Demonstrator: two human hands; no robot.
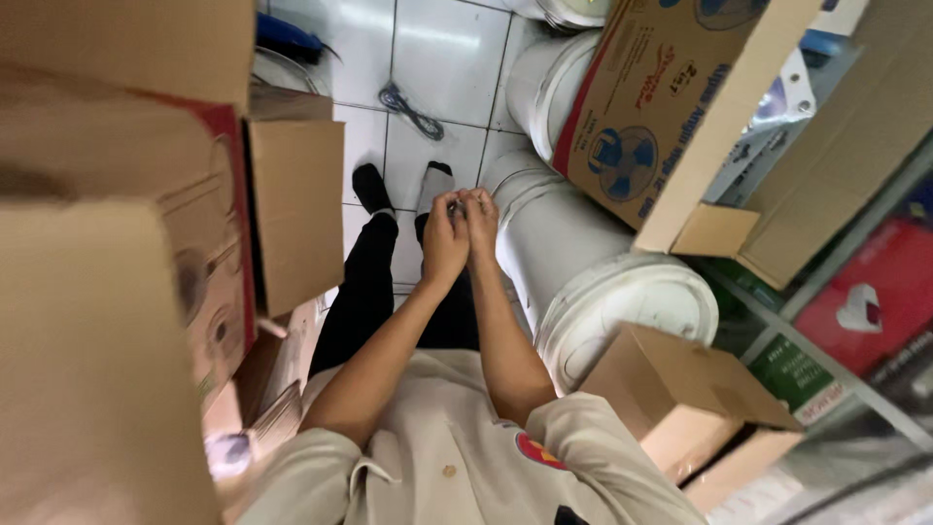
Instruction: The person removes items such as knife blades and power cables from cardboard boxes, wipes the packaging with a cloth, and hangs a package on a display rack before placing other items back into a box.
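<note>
My left hand (444, 243) and right hand (481, 222) meet at the centre of the frame, fingertips pinched together on something too small for me to make out. They hang above my socked feet on the white tile floor (442, 58), just left of a white bucket (622, 292), with cardboard boxes (292, 209) at left.

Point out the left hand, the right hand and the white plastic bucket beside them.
left hand (443, 239), head view, back of hand.
right hand (480, 216), head view, knuckles.
white plastic bucket (583, 262), head view, curved side wall.
</note>
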